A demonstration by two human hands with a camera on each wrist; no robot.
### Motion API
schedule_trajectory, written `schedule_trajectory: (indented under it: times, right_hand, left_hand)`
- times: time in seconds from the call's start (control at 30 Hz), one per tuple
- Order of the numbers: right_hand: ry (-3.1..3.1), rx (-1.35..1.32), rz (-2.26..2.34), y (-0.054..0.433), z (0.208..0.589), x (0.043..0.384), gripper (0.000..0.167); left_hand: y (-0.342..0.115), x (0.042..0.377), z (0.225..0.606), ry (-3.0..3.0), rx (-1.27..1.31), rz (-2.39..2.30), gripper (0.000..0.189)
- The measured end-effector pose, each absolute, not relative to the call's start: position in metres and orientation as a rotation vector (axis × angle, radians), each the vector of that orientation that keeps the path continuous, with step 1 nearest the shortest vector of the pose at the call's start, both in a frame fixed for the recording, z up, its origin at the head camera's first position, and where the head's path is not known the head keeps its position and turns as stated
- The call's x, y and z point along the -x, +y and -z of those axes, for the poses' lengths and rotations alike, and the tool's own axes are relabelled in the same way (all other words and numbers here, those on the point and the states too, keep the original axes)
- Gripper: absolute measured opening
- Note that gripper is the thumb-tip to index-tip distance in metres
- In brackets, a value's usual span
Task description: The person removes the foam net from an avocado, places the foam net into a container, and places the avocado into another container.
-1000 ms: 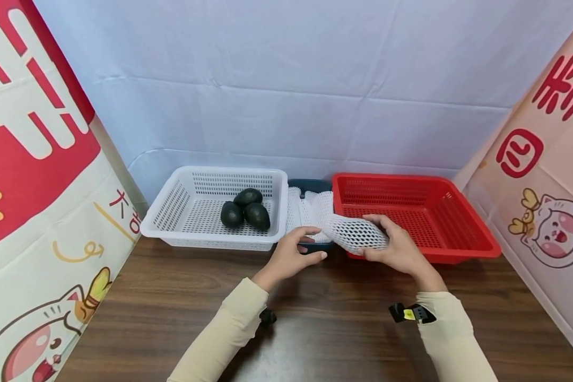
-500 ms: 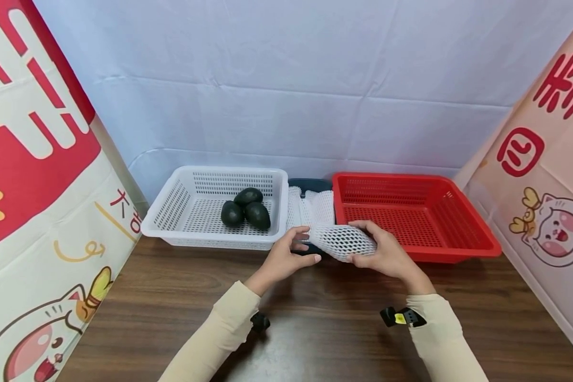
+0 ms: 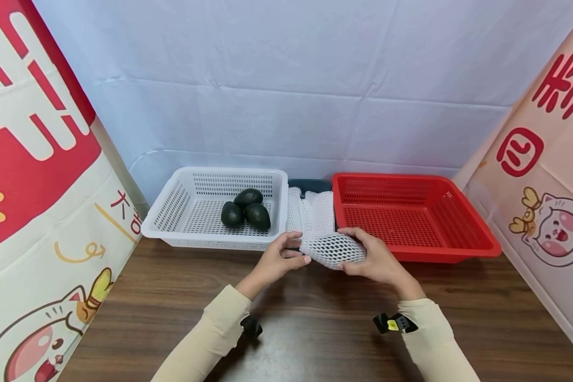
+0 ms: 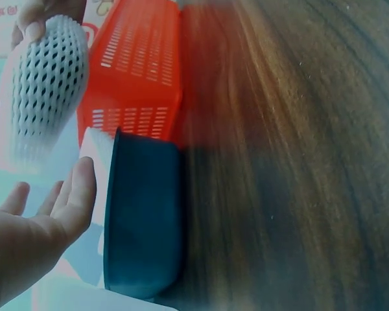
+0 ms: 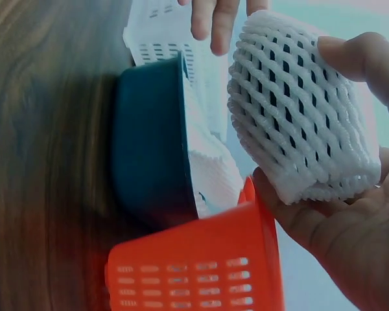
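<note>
My right hand (image 3: 379, 260) holds an avocado in a white foam net (image 3: 331, 250) between thumb and fingers, above the table's middle. Dark skin shows through the mesh in the right wrist view, where the net sleeve (image 5: 298, 110) is folded near the palm. At the sleeve's left end is my left hand (image 3: 274, 262), its fingers spread; in the left wrist view the left hand (image 4: 35, 243) looks apart from the net. Three bare dark avocados (image 3: 258, 216) lie together in the white basket (image 3: 210, 237). More white foam nets (image 3: 320, 209) lie in a dark teal bin (image 3: 310, 184).
To the right of the teal bin stands a red basket (image 3: 420, 249), nothing seen inside it. The three containers sit side by side on a brown wooden table (image 3: 310, 329). A pale cloth (image 3: 291, 106) hangs behind, with printed cloths (image 3: 28, 212) at both sides.
Still held in the right hand, the netted avocado has moved left and nearer the body. My left hand has shifted slightly left and down, and the gap between the hands has narrowed.
</note>
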State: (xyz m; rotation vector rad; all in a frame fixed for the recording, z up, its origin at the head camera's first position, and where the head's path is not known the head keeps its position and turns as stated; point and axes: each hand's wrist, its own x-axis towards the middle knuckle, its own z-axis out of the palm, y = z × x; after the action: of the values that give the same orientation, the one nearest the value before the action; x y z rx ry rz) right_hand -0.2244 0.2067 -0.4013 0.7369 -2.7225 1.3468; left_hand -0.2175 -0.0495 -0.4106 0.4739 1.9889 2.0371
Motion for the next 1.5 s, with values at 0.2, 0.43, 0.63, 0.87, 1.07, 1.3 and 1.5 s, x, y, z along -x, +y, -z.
schedule_trajectory:
  times: [0.2,0.43,0.63,0.87,1.07,1.3,1.5]
  right_hand:
    - [-2.728,-0.78,-1.343,0.197,0.408,0.223,0.066]
    - [-2.73,-0.796,-1.4,0.188,0.417,0.222,0.067]
    - [-2.699,-0.814,-1.485,0.18,0.424,0.221,0.067]
    - [-2.695,-0.838,-1.49,0.172,0.431,0.22,0.064]
    - [-2.724,-0.832,-1.496,0.169,0.435,0.219,0.063]
    - [-2.744,-0.849,-1.535,0.165,0.438,0.218,0.064]
    - [-2.74,-0.877,-1.517,0.163,0.441,0.219,0.062]
  left_hand:
    - [-0.052,0.216,0.413,1.872,-0.384,-2.077,0.061]
    - [-0.056,0.214,0.415,1.842,-0.342,-2.089,0.064]
    - [-0.058,0.214,0.42,1.827,-0.38,-2.092,0.057]
    - [-0.059,0.225,0.453,1.82,-0.398,-2.098,0.05]
    - [-0.059,0.223,0.459,1.762,-0.409,-2.105,0.051]
    - [-0.061,0.222,0.463,1.805,-0.407,-2.092,0.041]
    - [-0.063,0.22,0.464,1.82,-0.407,-2.078,0.041]
